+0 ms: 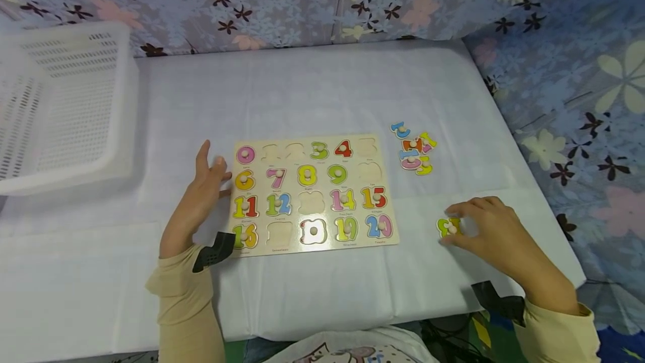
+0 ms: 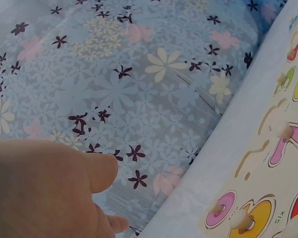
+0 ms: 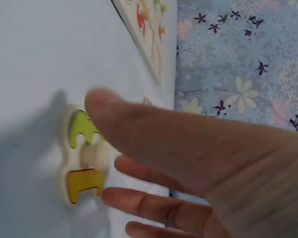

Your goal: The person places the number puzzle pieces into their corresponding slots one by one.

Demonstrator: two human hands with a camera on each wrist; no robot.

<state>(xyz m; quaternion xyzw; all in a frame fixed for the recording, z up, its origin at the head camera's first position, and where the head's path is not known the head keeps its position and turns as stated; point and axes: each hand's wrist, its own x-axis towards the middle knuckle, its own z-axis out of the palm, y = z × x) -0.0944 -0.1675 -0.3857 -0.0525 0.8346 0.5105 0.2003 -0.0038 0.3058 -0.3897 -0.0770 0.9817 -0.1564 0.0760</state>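
Note:
Near the table's right side, my right hand point(image 1: 489, 228) has its thumb and fingers spread around a green and yellow wooden number piece point(image 1: 444, 227) with a knob. In the right wrist view, the thumb point(image 3: 109, 106) overlaps the piece's green digit, and a fingertip comes close to its yellow part. A wooden number puzzle board point(image 1: 314, 248) lies mid-table, many knobbed numbers in its recesses and several recesses without pieces. My left hand point(image 1: 201, 192) is at the board's left edge, fingers loosely extended and holding nothing; the left wrist view shows only part of it.
Beyond the board's upper right corner lie several loose number pieces point(image 1: 411, 162), close together and partly overlapping. A white plastic basket point(image 1: 123, 111) stands at the far left. Flowered cloth point(image 1: 302, 4) hangs behind the white-covered table point(image 1: 282, 88) and along its right side.

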